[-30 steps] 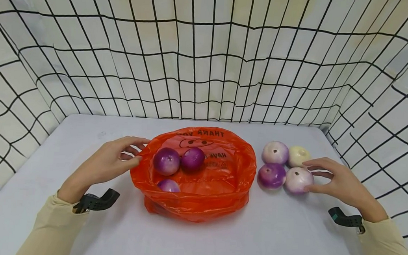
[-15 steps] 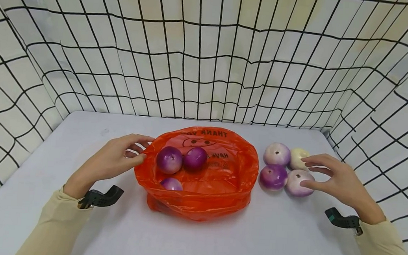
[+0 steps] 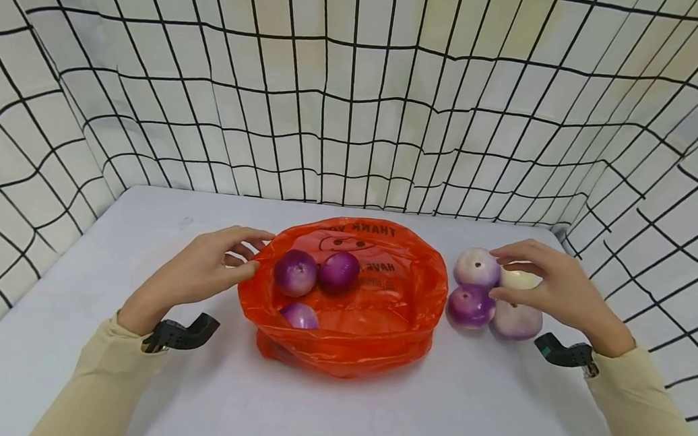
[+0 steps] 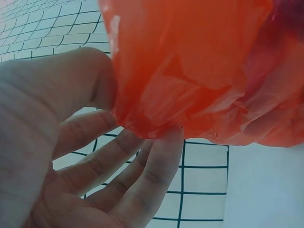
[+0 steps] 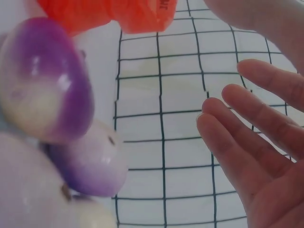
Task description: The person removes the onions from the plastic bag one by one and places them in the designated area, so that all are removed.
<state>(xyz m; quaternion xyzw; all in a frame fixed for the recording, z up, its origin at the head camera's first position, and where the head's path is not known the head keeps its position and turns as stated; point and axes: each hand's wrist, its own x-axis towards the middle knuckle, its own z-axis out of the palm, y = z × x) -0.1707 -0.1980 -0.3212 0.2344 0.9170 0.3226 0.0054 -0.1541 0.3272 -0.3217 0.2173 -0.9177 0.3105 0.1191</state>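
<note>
An orange-red plastic bag (image 3: 339, 352) with printed letters sits in the middle of the table, mouth wide. Three purple onions (image 3: 295, 273) lie inside it. At the bag's left side, my left hand (image 3: 205, 269) touches the plastic with thumb and fingertips; the fingers look loosely bent in the left wrist view. My right hand (image 3: 554, 283) hovers above a cluster of peeled onions right of the bag, holding nothing. The cluster has a purple onion (image 3: 471, 306), a pale purple one (image 3: 477, 266), a whitish one (image 3: 516, 322) and a yellowish one (image 3: 521, 279), the last partly hidden by the fingers.
The white table (image 3: 335, 413) extends in front of the bag. A white wall behind black netting (image 3: 356, 110) rises at the back and on both sides. Each wrist carries a black camera mount (image 3: 183, 333).
My right hand has moved left and up, from beside the whitish onion to over the cluster. The left hand stays at the bag's side. The whole head view has shifted slightly.
</note>
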